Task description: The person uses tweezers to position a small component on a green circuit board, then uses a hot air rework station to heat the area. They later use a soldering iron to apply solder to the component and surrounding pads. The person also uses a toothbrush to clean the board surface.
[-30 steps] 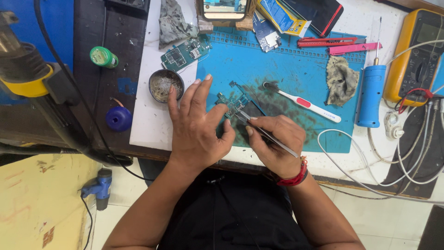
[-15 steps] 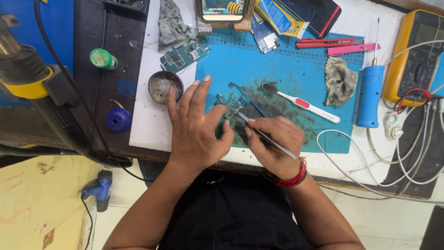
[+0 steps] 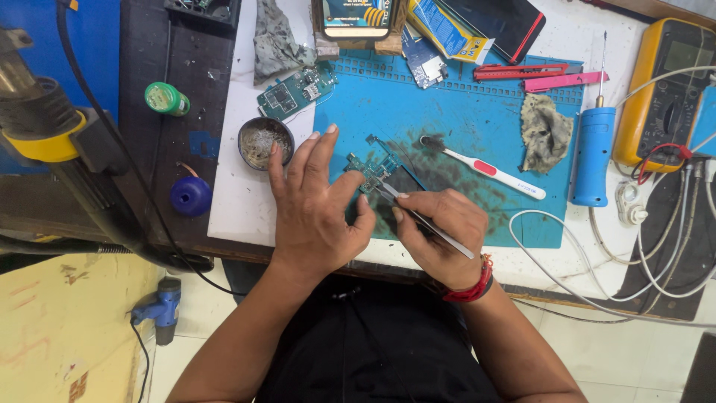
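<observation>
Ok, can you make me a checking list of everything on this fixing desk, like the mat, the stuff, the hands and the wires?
Surface: blue work mat, dark smudges at its middle, on a white desk.
Job's things: small green circuit board; metal tweezers with tips on it.
Clutter: toothbrush, grey rag, blue pen-shaped tool, round tin, second circuit board, yellow meter.
Hands: left hand steadies the board; right hand grips the tweezers.
Cables: white cables loop at the right.
Surroundings: blue tool on the floor.
</observation>
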